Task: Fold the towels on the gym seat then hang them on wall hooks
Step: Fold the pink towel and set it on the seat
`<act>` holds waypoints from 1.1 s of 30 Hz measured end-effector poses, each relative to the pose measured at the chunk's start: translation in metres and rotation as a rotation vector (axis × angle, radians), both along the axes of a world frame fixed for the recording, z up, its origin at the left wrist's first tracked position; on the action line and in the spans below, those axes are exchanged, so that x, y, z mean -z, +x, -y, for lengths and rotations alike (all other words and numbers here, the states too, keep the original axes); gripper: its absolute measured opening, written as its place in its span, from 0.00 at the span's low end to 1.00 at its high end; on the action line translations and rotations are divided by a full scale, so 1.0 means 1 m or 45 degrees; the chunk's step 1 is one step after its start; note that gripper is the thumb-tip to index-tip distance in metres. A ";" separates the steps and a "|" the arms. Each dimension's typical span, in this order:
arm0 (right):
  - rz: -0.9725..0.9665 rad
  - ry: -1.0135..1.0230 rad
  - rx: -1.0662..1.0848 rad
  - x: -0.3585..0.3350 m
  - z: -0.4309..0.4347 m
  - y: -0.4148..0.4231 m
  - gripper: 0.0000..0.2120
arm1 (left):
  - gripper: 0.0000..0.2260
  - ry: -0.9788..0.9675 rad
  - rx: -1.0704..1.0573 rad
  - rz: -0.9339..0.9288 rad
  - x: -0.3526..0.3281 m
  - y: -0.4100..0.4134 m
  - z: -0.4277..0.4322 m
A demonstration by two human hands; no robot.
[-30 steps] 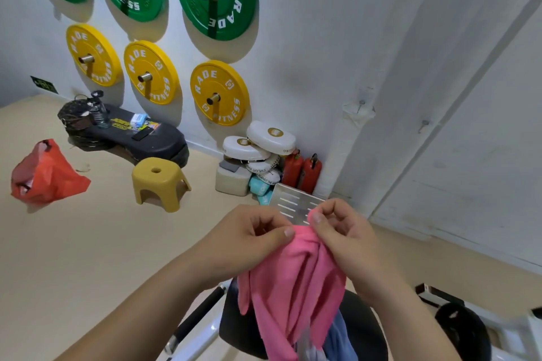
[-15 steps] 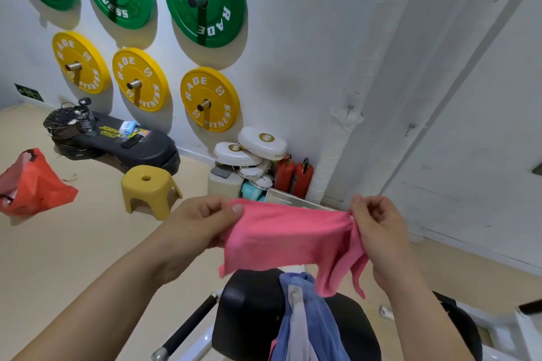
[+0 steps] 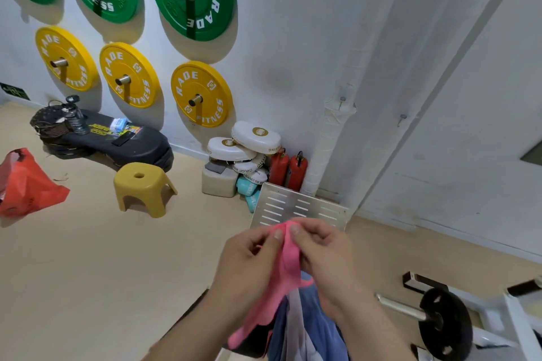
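Observation:
My left hand (image 3: 252, 261) and my right hand (image 3: 322, 252) meet in front of me, both pinching the top edge of a pink towel (image 3: 286, 269) that hangs folded between them. Below the hands a blue towel (image 3: 322, 328) and a pale grey-white one (image 3: 294, 328) drape over the black gym seat (image 3: 258, 340), which is mostly hidden. Small metal wall hooks (image 3: 402, 119) stick out of the white wall to the upper right, with another wall hook (image 3: 341, 100) on the wrapped pipe.
Green and yellow weight plates (image 3: 202, 94) hang on the wall. A yellow stool (image 3: 143, 187), red bag (image 3: 26, 184), white pads and red extinguishers (image 3: 289, 170) sit on the floor. A slotted metal footplate (image 3: 299, 208) is just beyond my hands; a loaded barbell (image 3: 440, 316) lies right.
My hands were spread apart holding the pink towel stretched wide; now they have come together, folding it in half so it hangs doubled.

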State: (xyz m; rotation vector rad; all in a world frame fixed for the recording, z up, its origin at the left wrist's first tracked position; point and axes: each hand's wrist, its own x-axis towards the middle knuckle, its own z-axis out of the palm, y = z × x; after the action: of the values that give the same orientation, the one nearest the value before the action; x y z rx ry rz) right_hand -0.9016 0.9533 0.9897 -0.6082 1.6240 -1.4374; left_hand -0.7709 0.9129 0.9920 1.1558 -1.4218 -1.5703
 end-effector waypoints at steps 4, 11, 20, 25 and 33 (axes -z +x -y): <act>-0.118 0.022 -0.033 0.005 -0.008 0.003 0.05 | 0.12 -0.047 0.039 0.069 0.010 0.006 -0.008; -0.129 0.060 -0.061 0.002 -0.014 0.009 0.02 | 0.11 -0.081 -0.032 0.025 0.010 0.017 -0.012; -0.095 0.066 -0.052 0.001 -0.023 0.019 0.05 | 0.12 -0.073 0.005 0.001 0.008 0.016 -0.021; -0.091 0.069 -0.076 0.000 -0.030 0.020 0.09 | 0.14 -0.082 0.033 -0.002 0.005 0.012 -0.027; 0.141 0.017 -0.061 -0.010 -0.035 0.020 0.18 | 0.11 -0.203 0.001 0.116 0.015 0.009 -0.026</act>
State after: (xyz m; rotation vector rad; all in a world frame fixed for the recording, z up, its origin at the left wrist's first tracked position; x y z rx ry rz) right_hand -0.8815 0.9878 0.9996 -0.5465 1.5218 -1.3993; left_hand -0.7617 0.9390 0.9771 1.1436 -1.5767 -1.3920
